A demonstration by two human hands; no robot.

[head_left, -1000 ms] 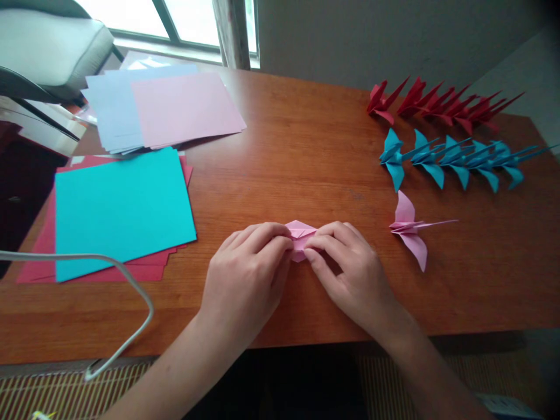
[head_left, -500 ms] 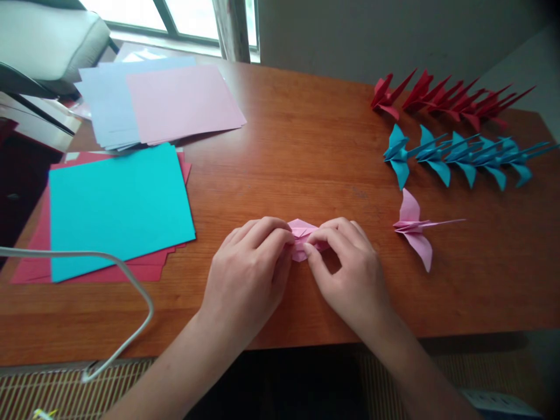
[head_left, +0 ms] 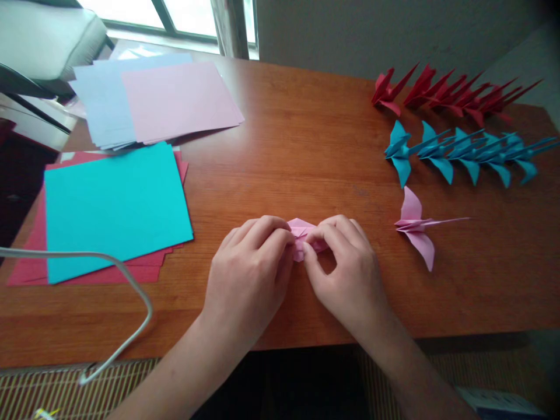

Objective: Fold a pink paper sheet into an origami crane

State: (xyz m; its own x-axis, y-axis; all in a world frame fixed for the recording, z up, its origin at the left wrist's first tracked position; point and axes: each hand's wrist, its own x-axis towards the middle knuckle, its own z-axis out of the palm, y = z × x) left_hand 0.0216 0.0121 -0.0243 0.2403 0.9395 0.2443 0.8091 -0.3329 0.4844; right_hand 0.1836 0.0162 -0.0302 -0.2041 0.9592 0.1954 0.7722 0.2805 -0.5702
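Left hand (head_left: 249, 280), right hand (head_left: 350, 274): fingers curled, both pinching small pink folded paper (head_left: 301, 230) on brown wooden surface (head_left: 306, 146). Best: line up edges, press crease flat.

Left hand (head_left: 249, 274) and right hand (head_left: 350, 274) pinch small pink folded paper (head_left: 301, 232) on wooden table (head_left: 306, 146). Finished pink crane (head_left: 415, 227) to right; teal cranes (head_left: 459, 154), red cranes (head_left: 446, 93) beyond. Teal sheet (head_left: 114, 210) left.

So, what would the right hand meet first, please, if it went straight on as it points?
The pink folded paper, which the right hand pinches now; just beyond it, probably the left hand.
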